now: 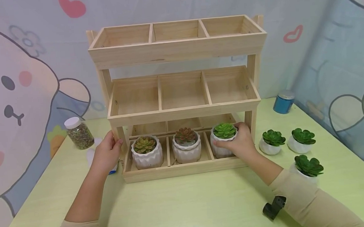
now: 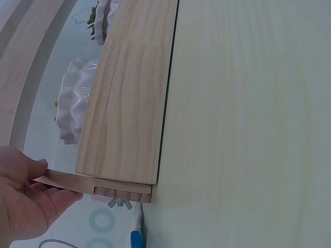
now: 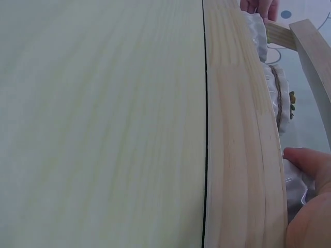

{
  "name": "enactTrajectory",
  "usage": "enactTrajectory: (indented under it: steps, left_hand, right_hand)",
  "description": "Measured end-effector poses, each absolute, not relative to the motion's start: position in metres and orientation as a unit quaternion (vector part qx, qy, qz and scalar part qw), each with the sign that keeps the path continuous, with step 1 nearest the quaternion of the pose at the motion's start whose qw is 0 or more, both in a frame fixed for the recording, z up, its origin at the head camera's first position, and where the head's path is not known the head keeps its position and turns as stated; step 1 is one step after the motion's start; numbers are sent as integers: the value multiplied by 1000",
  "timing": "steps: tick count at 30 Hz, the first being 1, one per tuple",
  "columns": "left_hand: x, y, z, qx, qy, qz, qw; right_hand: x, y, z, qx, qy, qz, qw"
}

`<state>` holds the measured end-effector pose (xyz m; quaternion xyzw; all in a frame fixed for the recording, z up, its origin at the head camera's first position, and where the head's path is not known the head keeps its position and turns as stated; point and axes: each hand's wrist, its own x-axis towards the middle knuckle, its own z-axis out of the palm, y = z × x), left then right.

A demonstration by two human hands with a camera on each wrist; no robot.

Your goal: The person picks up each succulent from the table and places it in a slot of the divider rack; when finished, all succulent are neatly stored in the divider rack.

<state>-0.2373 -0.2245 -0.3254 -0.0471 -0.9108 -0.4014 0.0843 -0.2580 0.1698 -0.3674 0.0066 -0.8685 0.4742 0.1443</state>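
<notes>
A three-tier wooden plant shelf [image 1: 178, 51] stands on the table. My left hand [image 1: 106, 154] pinches its left upright [image 2: 70, 181] between thumb and fingers, low down beside the bottom tier. My right hand [image 1: 240, 143] grips a white pot [image 1: 220, 149] with a bright green succulent [image 1: 224, 130], in the bottom tier's right compartment. In the right wrist view, the thumb and part of this pot [image 3: 296, 183] show behind the front board. A white pot [image 1: 187, 152] with a reddish succulent sits in the middle compartment, and another [image 1: 148, 158] with a yellow-green succulent in the left one.
Three small white pots with dark green succulents, one of them [image 1: 301, 144] farthest right, stand right of the shelf. A blue jar [image 1: 284, 102] is behind them. Left of the shelf are a jar of small granules [image 1: 79, 133] and a partly hidden white-and-blue item [image 1: 113, 170].
</notes>
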Motion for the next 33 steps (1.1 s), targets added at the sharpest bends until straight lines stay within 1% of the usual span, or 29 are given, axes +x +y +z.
enactTrajectory:
  steps: [6, 20, 26, 33]
  left_hand:
    - [-238, -224, -325, -45, -909, -407, 80]
    - [-237, -227, -324, -55, -910, -399, 97]
    - [-237, -226, -327, -56, -909, -403, 94]
    - [-238, -226, -327, -56, -908, -405, 89]
  right_hand:
    - [-257, 172, -366, 9, -872, 469, 141]
    - [-254, 179, -358, 4, -901, 426, 84]
    - [-252, 181, -358, 13, -903, 422, 77]
    - [-247, 183, -357, 50, -903, 416, 91]
